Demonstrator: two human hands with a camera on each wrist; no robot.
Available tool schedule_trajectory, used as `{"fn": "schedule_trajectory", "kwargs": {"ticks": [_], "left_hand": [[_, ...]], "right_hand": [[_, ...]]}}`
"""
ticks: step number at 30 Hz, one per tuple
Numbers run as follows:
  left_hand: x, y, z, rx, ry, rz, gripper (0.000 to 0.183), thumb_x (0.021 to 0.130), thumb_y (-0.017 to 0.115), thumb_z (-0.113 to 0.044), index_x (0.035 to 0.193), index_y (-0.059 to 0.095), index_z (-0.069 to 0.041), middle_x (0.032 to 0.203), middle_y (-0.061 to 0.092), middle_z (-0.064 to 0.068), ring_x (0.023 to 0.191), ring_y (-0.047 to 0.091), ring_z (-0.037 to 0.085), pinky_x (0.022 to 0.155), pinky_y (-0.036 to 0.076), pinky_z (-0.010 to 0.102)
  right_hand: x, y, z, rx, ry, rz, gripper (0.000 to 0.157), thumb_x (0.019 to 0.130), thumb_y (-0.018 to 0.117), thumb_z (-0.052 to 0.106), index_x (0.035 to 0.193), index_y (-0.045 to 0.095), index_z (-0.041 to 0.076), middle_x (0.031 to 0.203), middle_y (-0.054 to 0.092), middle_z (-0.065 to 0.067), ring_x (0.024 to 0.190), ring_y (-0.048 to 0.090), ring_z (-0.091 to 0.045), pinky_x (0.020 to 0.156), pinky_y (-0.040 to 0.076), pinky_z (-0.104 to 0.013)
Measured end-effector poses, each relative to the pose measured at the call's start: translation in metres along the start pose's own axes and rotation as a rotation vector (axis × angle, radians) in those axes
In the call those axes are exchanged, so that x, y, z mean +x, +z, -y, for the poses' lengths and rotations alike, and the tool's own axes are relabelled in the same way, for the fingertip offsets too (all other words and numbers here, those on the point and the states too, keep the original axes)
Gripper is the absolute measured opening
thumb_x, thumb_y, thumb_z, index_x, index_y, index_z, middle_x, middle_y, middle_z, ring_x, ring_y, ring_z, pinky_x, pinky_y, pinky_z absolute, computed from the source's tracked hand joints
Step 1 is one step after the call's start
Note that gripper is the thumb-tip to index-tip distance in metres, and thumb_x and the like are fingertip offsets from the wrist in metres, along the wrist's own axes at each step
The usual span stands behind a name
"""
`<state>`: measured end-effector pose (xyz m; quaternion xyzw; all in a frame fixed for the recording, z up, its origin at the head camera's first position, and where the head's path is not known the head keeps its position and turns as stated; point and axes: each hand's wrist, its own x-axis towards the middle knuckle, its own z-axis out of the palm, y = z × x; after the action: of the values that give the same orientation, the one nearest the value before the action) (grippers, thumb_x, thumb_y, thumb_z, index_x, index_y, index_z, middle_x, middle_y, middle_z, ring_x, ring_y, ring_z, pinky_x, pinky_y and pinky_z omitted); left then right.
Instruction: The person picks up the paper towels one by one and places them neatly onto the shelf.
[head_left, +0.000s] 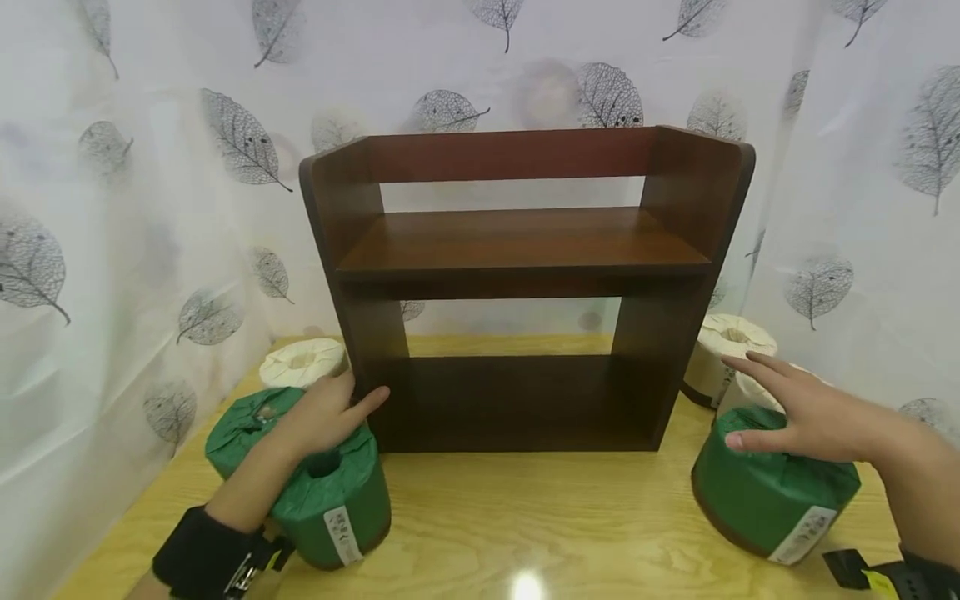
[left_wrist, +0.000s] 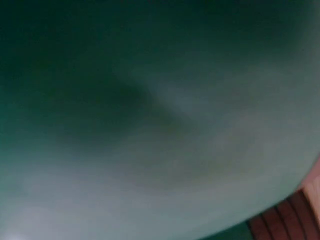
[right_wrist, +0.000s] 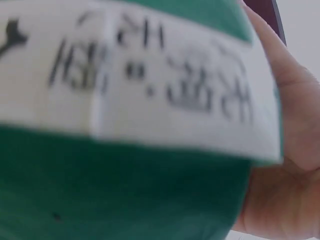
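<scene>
A dark brown wooden two-tier shelf (head_left: 517,408) stands upright on the table. My left hand (head_left: 322,417) reaches over two green paper-wrapped rolls (head_left: 352,492) to the shelf's left side panel. Its thumb extends across the panel's front edge in the head view; the other fingers are hidden beside the panel's outer face. I cannot tell whether they grip it. My right hand (head_left: 817,408) is over a green paper-wrapped roll (head_left: 772,500) with a white label, fingers straight and thumb spread, short of the shelf's right side. Blurred green paper (left_wrist: 150,150) fills the left wrist view.
Behind the green rolls at left stands a cream-wrapped roll (head_left: 303,360). Another cream-wrapped roll (head_left: 731,337) stands at right beside the shelf, with a further one partly hidden by my right hand. A leaf-patterned white curtain (head_left: 150,208) surrounds the light wooden table (head_left: 517,508).
</scene>
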<state>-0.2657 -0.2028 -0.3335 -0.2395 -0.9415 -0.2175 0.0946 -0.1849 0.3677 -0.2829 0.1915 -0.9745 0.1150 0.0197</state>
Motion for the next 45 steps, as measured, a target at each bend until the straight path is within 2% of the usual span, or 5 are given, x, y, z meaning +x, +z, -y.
{"fn": "schedule_trajectory", "kwargs": {"ticks": [3,6,14,30,45], "left_hand": [[0.005,0.001,-0.003,0.021,-0.041,0.035,0.055,0.095,0.035,-0.052,0.072,0.059,-0.009,0.057,0.053,0.0,0.054,0.052,0.013,0.061,0.048,0.038],[0.008,0.003,-0.004,0.032,-0.05,0.061,0.058,0.096,0.032,-0.052,0.057,0.054,-0.016,0.051,0.05,-0.006,0.05,0.049,0.009,0.061,0.047,0.036],[0.009,0.001,-0.005,0.04,-0.004,0.043,0.05,0.097,0.037,-0.046,0.061,0.051,-0.014,0.053,0.046,-0.002,0.052,0.048,0.011,0.057,0.046,0.036],[0.009,-0.005,-0.009,0.037,-0.031,0.067,0.052,0.094,0.042,-0.047,0.053,0.04,-0.015,0.048,0.033,-0.003,0.042,0.039,0.013,0.046,0.039,0.031],[0.001,-0.005,-0.004,0.038,-0.039,0.074,0.044,0.094,0.042,-0.047,0.069,0.054,-0.012,0.057,0.049,-0.001,0.056,0.05,0.011,0.061,0.047,0.037]], "right_hand": [[-0.002,0.002,0.0,-0.04,-0.023,0.016,0.098,0.07,0.071,0.051,0.145,0.021,0.014,0.14,0.024,-0.031,0.119,0.028,-0.056,0.079,0.032,-0.072],[-0.006,0.005,0.0,-0.052,-0.028,0.039,0.099,0.066,0.074,0.053,0.143,0.026,0.013,0.139,0.027,-0.031,0.117,0.03,-0.056,0.078,0.036,-0.069],[-0.011,0.011,0.005,-0.059,0.005,0.078,0.07,0.062,0.075,0.054,0.12,0.05,0.025,0.127,0.035,-0.016,0.106,0.035,-0.049,0.065,0.043,-0.054],[-0.006,0.009,0.021,-0.168,0.09,0.097,0.083,0.054,0.07,0.07,0.118,0.049,0.023,0.114,0.038,-0.017,0.1,0.036,-0.044,0.061,0.044,-0.049],[0.005,0.014,0.025,0.052,0.099,0.301,0.069,0.07,0.072,0.044,0.124,0.044,0.013,0.1,0.05,-0.006,0.078,0.049,-0.017,0.057,0.045,-0.034]]}}
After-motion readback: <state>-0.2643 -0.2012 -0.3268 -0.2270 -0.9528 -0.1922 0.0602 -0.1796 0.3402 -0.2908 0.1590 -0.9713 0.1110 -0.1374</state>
